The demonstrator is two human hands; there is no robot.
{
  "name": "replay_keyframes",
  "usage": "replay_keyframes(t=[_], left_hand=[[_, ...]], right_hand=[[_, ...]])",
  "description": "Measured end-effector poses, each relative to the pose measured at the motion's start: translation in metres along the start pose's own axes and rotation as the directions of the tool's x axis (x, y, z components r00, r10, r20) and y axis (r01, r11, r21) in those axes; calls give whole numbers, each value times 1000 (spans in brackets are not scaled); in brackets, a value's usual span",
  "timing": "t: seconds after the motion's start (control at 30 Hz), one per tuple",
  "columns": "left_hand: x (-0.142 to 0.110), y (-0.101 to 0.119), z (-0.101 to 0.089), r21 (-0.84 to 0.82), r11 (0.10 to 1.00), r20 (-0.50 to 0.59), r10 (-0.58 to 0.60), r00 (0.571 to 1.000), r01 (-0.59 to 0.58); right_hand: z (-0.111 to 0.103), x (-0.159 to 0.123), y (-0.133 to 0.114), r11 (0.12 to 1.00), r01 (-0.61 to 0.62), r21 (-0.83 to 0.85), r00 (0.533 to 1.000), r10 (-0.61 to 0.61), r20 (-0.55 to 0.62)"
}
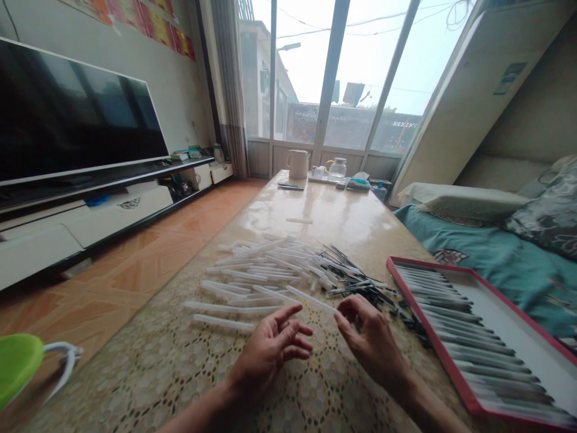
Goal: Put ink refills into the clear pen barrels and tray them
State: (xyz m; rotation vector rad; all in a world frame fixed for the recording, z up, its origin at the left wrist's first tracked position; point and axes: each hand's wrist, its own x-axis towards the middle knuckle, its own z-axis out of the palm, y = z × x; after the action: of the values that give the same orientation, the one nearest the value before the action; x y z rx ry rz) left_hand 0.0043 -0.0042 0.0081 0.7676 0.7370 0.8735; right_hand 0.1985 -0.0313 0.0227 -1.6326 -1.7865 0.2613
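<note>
My right hand (370,337) pinches the near end of a slim, translucent white tube (311,299), which looks like a pen barrel and points away to the left. My left hand (276,341) holds nothing, its fingers apart and slightly curled, just left of that tube. Beyond both hands lies a loose pile of similar white tubes (252,273). Thin black rods and small black pieces (360,281) are heaped to its right, partly behind my right hand. Further right, a red-rimmed box (451,383) holds a row of pens (478,337) with dark ends.
The long table has a patterned cover (148,367). One tube (299,221) lies apart, farther up. At the far end stand a beige jug (297,164), a glass pitcher (337,168) and a tissue pack (359,181). A green stool (18,365) is at left, a bed (505,252) at right.
</note>
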Motion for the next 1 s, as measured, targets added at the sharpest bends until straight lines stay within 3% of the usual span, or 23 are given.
replay_keyframes(t=[0.1, 0.2, 0.27, 0.37, 0.47, 0.57, 0.87, 0.93, 1.0], left_hand=[[0, -2, -1, -77, 995, 30, -68, 997, 70], [1, -1, -5, -111, 993, -16, -41, 999, 39], [1, 1, -6, -119, 993, -57, -14, 998, 7], [0, 3, -7, -118, 993, -108, 14, 994, -27], [0, 3, -8, -121, 991, -130, 33, 991, -49], [2, 2, -9, -131, 990, -152, 40, 988, -60], [1, 5, -8, -177, 981, -191, 46, 981, -80], [1, 6, -8, -205, 975, -208, 40, 977, -84], [2, 7, -8, -231, 969, -216, 35, 976, -86]], right_hand=[[2, -10, -19, 991, 57, 117, 993, -68, 97], [1, -4, -17, 983, 106, 153, 974, -133, 182], [-4, 9, -2, 995, 90, 51, 983, -97, 153], [-11, 31, 28, 964, 34, -265, 999, -28, 29], [-12, 46, 46, 866, 101, -490, 994, -73, 75], [-8, 52, 47, 822, 180, -540, 982, -121, 144], [-2, 45, 46, 773, 297, -560, 955, -232, 186], [-4, 43, 44, 824, 278, -494, 960, -262, 103], [-9, 38, 38, 924, 193, -330, 965, -240, -108]])
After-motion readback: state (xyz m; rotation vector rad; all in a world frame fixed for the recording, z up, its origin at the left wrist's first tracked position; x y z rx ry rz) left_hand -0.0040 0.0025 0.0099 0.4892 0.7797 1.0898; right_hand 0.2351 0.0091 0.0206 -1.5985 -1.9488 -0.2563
